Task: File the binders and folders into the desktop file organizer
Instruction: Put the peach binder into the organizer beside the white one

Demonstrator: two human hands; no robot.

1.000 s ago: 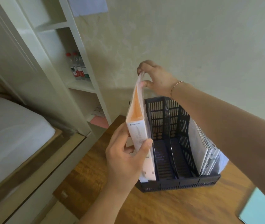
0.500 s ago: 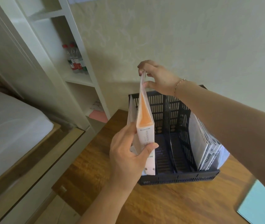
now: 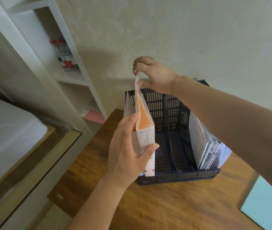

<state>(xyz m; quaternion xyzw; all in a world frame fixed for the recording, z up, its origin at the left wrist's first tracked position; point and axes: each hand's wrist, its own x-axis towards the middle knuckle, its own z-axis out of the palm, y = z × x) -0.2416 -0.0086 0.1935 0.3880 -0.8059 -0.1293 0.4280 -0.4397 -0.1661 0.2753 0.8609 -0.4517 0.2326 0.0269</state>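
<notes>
Lowered since the earlier frames: ring binder (image 3: pixel 146 138), formerly held higher above the leftmost slot, now dropped into that slot of the desktop file organizer (image 3: pixel 178 177), its foot reaching the tray floor at the front lip. Step in hand, by judgement: seating of this binder, nearly complete. Left hand (image 3: pixel 128 153) clamped round the white spine, thumb on the near face, fingers behind; right hand (image 3: pixel 155 75) pinching the top corner of the translucent cover. Hands well apart, one low on the spine, one at the upper edge. Binder upright, slightly tilted, white spine with small printed lettering, orange interior visible between splayed covers; a second white binder or board just behind it in the same slot, identity unclear. Two middle slots holding nothing visible; rightmost slot filled with a leaning stack of pale folders (image 3: pixel 206 143). Next move, by judgement: release at both hands once the binder stands unsupported, then a reach for the pale blue folder (image 3: pixel 268 203) lying flat on the wooden worktop (image 3: pixel 148 205) at lower right, well apart from the organizer.
</notes>
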